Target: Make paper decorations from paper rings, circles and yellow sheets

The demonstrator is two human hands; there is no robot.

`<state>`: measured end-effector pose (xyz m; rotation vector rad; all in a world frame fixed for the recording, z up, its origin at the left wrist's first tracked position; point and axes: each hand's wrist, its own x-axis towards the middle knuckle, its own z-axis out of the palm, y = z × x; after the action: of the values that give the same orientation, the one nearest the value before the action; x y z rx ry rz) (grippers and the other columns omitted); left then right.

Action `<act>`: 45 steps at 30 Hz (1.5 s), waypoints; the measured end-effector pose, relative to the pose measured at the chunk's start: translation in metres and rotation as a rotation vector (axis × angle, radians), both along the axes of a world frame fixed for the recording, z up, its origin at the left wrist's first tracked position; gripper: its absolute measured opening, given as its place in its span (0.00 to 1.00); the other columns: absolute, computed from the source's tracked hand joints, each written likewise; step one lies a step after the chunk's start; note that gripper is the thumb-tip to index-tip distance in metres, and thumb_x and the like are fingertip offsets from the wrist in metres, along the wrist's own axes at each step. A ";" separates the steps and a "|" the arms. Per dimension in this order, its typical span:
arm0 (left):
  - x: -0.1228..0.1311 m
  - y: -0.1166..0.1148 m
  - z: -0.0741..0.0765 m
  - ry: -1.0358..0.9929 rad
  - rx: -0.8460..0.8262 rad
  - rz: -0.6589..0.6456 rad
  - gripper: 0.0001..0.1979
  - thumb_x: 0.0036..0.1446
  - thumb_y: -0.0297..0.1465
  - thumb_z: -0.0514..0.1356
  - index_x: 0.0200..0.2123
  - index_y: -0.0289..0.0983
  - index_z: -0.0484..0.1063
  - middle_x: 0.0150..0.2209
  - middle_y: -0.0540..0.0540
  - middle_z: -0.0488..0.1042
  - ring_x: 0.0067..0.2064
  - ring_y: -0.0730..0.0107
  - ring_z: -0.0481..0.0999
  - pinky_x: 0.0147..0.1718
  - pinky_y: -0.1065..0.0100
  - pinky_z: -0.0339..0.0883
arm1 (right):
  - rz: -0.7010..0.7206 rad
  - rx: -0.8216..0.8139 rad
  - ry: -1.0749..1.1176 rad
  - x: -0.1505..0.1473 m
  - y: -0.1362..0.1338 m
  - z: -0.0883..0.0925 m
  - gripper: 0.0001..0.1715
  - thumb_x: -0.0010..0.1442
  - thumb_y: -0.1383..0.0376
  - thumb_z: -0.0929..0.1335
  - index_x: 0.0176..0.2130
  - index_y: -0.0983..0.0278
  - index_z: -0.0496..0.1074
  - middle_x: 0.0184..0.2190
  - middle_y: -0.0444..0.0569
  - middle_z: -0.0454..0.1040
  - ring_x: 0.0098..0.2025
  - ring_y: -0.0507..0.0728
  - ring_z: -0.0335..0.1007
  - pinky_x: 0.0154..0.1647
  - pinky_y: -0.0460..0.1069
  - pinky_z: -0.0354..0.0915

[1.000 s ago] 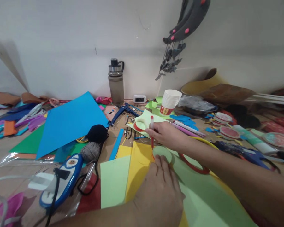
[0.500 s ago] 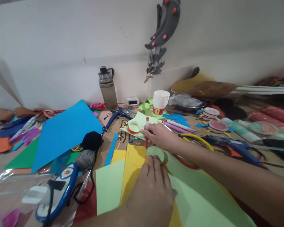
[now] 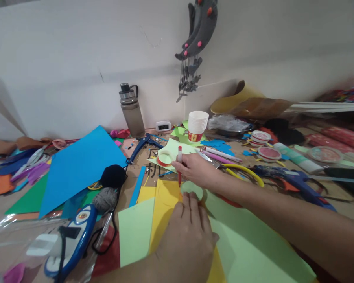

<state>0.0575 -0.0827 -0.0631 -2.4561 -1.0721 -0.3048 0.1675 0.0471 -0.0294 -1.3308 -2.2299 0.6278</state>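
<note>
My right hand [image 3: 194,169] pinches a red marker pen [image 3: 179,155], held nearly upright with its point down at the left edge of a pale green paper disc [image 3: 192,189]. Flat on the lower part of that disc lie the fingers of my left hand [image 3: 188,236], stretched out and close together, pressing it on yellow paper [image 3: 164,204]. Faint circular outlines show on the yellow paper left of the disc. Under my right forearm spreads a large light green sheet [image 3: 253,243]. A ring-shaped roll with a red edge [image 3: 165,158] rests just beyond the pen.
Stacked paper cups [image 3: 198,122], a small clock [image 3: 163,125] and a bottle [image 3: 131,114] stand near the wall. At left are a blue sheet [image 3: 82,169], a black yarn ball [image 3: 113,175] and a blue-white tool [image 3: 73,239]. A blue glue gun [image 3: 301,188] and yellow-handled scissors [image 3: 247,173] lie right.
The view has shifted slightly, so most things appear a little further left. Both hands keep nearly the same pose, and the pen stays at the disc's left edge.
</note>
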 end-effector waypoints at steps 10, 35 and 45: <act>0.000 0.001 0.000 0.005 -0.001 -0.001 0.23 0.62 0.39 0.55 0.47 0.23 0.76 0.50 0.24 0.74 0.53 0.42 0.74 0.45 0.54 0.67 | -0.030 0.000 -0.015 0.006 0.004 -0.004 0.20 0.63 0.58 0.60 0.22 0.62 0.61 0.17 0.40 0.60 0.22 0.50 0.53 0.23 0.47 0.47; -0.001 -0.001 0.002 0.022 0.004 0.008 0.22 0.63 0.38 0.53 0.48 0.27 0.77 0.51 0.27 0.74 0.54 0.46 0.74 0.46 0.56 0.70 | -0.088 0.098 0.037 0.042 -0.005 -0.008 0.21 0.65 0.58 0.58 0.22 0.62 0.59 0.19 0.41 0.62 0.23 0.50 0.54 0.25 0.48 0.48; -0.002 0.001 0.000 0.050 -0.032 0.010 0.22 0.64 0.37 0.53 0.50 0.26 0.74 0.52 0.25 0.72 0.55 0.43 0.72 0.43 0.54 0.70 | -0.136 0.083 0.008 0.049 -0.024 0.002 0.20 0.65 0.60 0.59 0.23 0.62 0.61 0.20 0.42 0.63 0.24 0.51 0.54 0.26 0.47 0.49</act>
<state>0.0556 -0.0817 -0.0633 -2.4720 -1.0766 -0.2239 0.2169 0.0233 -0.0279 -1.4204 -2.1138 0.4852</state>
